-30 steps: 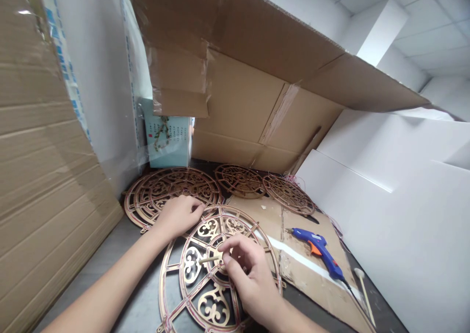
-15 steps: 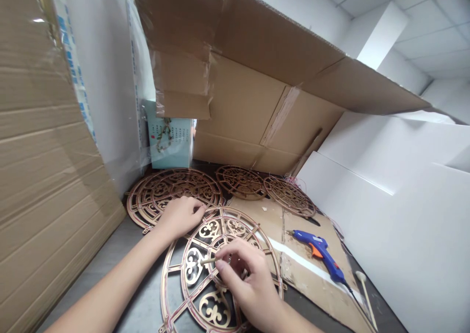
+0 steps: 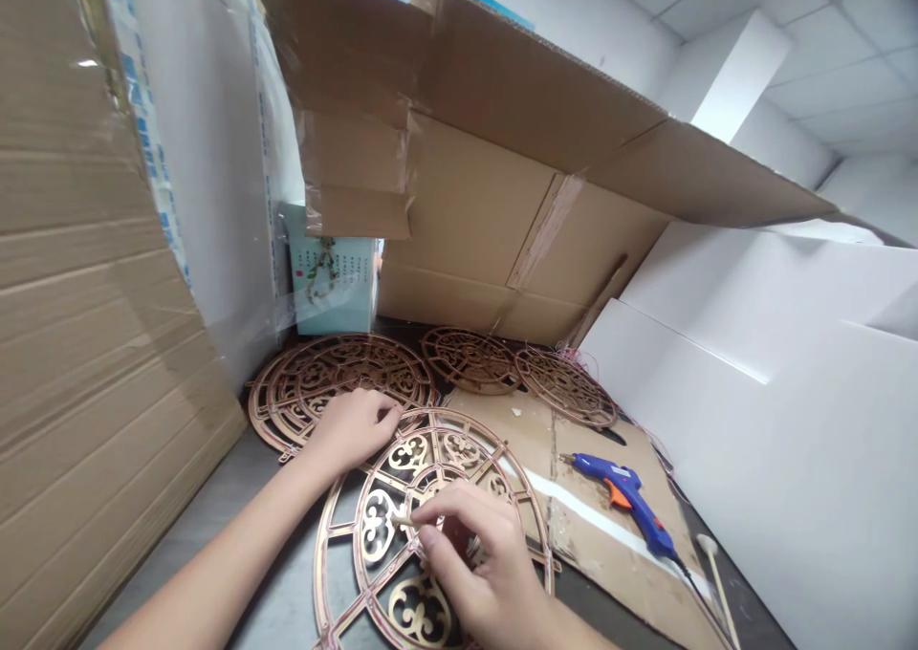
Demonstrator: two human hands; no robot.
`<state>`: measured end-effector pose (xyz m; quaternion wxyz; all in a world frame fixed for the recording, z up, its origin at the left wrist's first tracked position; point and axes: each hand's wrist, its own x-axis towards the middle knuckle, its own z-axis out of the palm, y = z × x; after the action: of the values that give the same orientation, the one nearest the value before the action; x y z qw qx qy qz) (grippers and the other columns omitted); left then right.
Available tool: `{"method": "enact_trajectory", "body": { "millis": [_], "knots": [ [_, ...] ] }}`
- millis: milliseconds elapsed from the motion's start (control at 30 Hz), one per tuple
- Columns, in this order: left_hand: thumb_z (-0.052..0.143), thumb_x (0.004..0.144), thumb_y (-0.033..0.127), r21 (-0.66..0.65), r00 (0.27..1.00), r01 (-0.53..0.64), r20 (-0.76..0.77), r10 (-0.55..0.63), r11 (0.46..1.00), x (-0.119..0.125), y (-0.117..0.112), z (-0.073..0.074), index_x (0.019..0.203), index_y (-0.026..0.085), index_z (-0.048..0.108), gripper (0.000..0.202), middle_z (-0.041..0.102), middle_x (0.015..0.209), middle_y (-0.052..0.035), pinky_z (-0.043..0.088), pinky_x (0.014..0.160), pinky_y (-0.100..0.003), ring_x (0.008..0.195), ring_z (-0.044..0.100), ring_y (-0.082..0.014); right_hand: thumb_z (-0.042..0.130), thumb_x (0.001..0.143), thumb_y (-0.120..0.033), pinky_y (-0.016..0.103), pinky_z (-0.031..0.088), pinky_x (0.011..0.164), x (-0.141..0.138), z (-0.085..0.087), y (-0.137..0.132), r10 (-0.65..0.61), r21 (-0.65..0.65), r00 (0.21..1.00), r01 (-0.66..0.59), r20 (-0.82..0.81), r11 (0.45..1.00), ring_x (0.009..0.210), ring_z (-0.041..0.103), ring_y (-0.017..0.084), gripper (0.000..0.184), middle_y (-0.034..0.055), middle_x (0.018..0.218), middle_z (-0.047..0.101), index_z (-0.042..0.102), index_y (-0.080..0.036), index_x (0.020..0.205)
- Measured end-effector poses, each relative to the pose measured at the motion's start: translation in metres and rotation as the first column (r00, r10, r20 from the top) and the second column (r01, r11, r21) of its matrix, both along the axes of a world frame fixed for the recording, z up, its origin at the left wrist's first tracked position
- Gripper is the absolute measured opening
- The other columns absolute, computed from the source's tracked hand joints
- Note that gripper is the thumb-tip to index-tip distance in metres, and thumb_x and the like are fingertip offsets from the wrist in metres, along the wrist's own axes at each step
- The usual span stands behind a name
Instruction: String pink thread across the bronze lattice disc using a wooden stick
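The right hand [image 3: 477,559] pinches a small pale stick [image 3: 403,520] over the round golden fretwork wooden panel [image 3: 402,535] (flat on the grey table [image 3: 236,497]); the left hand [image 3: 351,425], fingers curled, presses its upper rim.

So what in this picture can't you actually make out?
- Head view: the middle of the round fretwork panel is hidden by the right hand.
- The small stick in that hand: its far end is covered by the fingers.
- Print on the pale green box is too small to read.
- The wooden spoon is cut off by the bottom edge.
- The panel rim under the left hand is hidden.
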<state>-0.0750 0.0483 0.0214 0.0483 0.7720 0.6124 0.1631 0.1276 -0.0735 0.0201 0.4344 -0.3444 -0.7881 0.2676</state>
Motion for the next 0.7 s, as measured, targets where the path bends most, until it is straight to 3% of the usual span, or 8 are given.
{"method": "enact_trajectory", "body": {
  "millis": [200, 433, 700],
  "knots": [
    [0.038, 0.095, 0.043, -0.003, 1.0, -0.006, 0.0, 0.006, 1.0, 0.0007, 0.0003, -0.0001, 0.077, 0.027, 0.074, 0.044, 0.078, 0.085, -0.0057, 0.032, 0.061, -0.031, 0.082, 0.07, -0.0249, 0.058, 0.095, -0.025, 0.025, 0.044, 0.062, 0.0005, -0.0017, 0.0016, -0.003, -0.042, 1.0, 0.004, 0.006, 0.999, 0.07, 0.059, 0.015, 0.018, 0.0058, 0.092, 0.069, 0.071, -0.02, 0.105],
    [0.039, 0.094, 0.042, 0.0, 1.0, -0.008, 0.003, 0.008, 1.0, 0.0, -0.0008, -0.0001, 0.076, 0.026, 0.074, 0.043, 0.078, 0.083, -0.0056, 0.031, 0.061, -0.031, 0.082, 0.07, -0.0247, 0.05, 0.102, -0.026, 0.026, 0.048, 0.08, 0.0012, -0.0053, 0.0066, -0.061, -0.078, 0.998, 0.062, 0.021, 0.995, 0.09, 0.066, 0.017, 0.02, 0.0041, 0.096, 0.071, 0.069, -0.022, 0.107],
    [0.038, 0.094, 0.041, 0.001, 1.0, -0.009, 0.002, 0.009, 1.0, 0.0, -0.0011, -0.0001, 0.077, 0.027, 0.075, 0.043, 0.078, 0.084, -0.0058, 0.032, 0.062, -0.032, 0.082, 0.07, -0.0256, 0.058, 0.097, -0.033, 0.024, 0.046, 0.064, 0.0014, -0.0061, 0.0041, -0.02, -0.208, 0.999, 0.025, 0.025, 0.978, 0.073, 0.062, 0.015, 0.021, 0.0038, 0.093, 0.069, 0.069, -0.023, 0.111]
  ]
}}
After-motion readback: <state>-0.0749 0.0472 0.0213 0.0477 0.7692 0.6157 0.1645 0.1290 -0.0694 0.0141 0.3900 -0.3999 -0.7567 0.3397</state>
